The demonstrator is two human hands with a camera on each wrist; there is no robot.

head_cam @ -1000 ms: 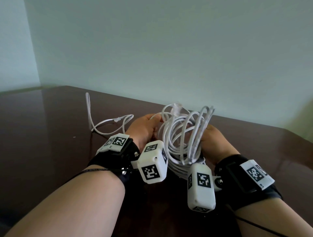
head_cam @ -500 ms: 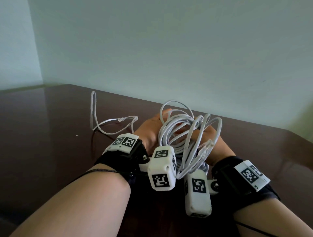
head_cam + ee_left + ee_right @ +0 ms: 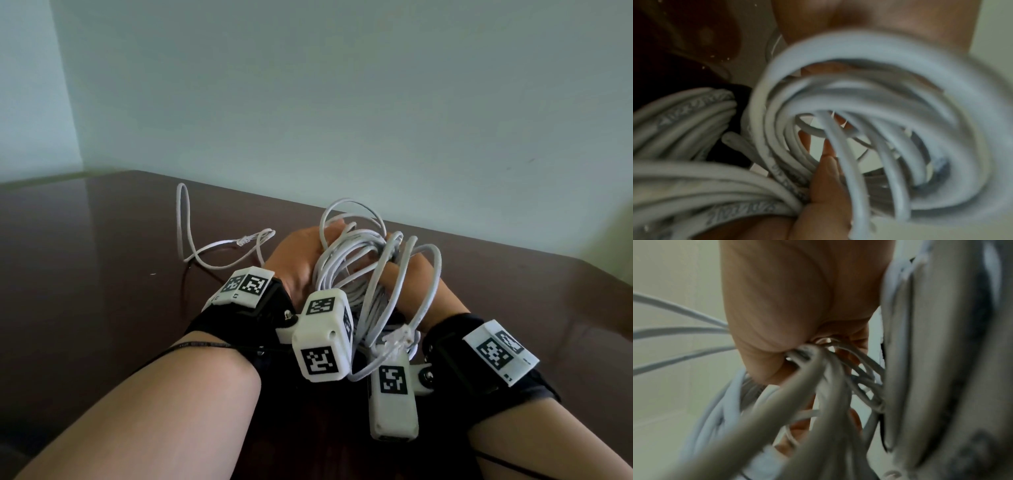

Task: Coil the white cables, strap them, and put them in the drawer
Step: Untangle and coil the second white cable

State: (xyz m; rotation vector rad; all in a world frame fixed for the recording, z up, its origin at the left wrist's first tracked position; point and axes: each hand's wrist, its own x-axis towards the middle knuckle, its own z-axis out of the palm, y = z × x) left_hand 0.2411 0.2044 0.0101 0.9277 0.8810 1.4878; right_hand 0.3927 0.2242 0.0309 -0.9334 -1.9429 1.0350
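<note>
A coil of white cable [image 3: 356, 260] hangs above the dark table, held between both hands. My left hand [image 3: 301, 253] grips its left side, and its fingers [image 3: 824, 186] curl through the loops [image 3: 859, 105]. My right hand [image 3: 428, 277] grips the right side, where strands [image 3: 818, 369] run under the palm [image 3: 797, 305]. A loose loop with a clear plug [image 3: 400, 337] droops toward my wrists. A second white cable [image 3: 205, 246] lies loose on the table to the left, its plug [image 3: 244, 241] next to my left hand.
The dark glossy table [image 3: 85, 274] stretches left and right of my hands. A pale wall [image 3: 342, 102] stands behind its far edge. No strap or drawer shows in any view.
The plug end of the held cable has swung from the top of the coil over and down toward my wrists. My hands have drawn closer together on the coil.
</note>
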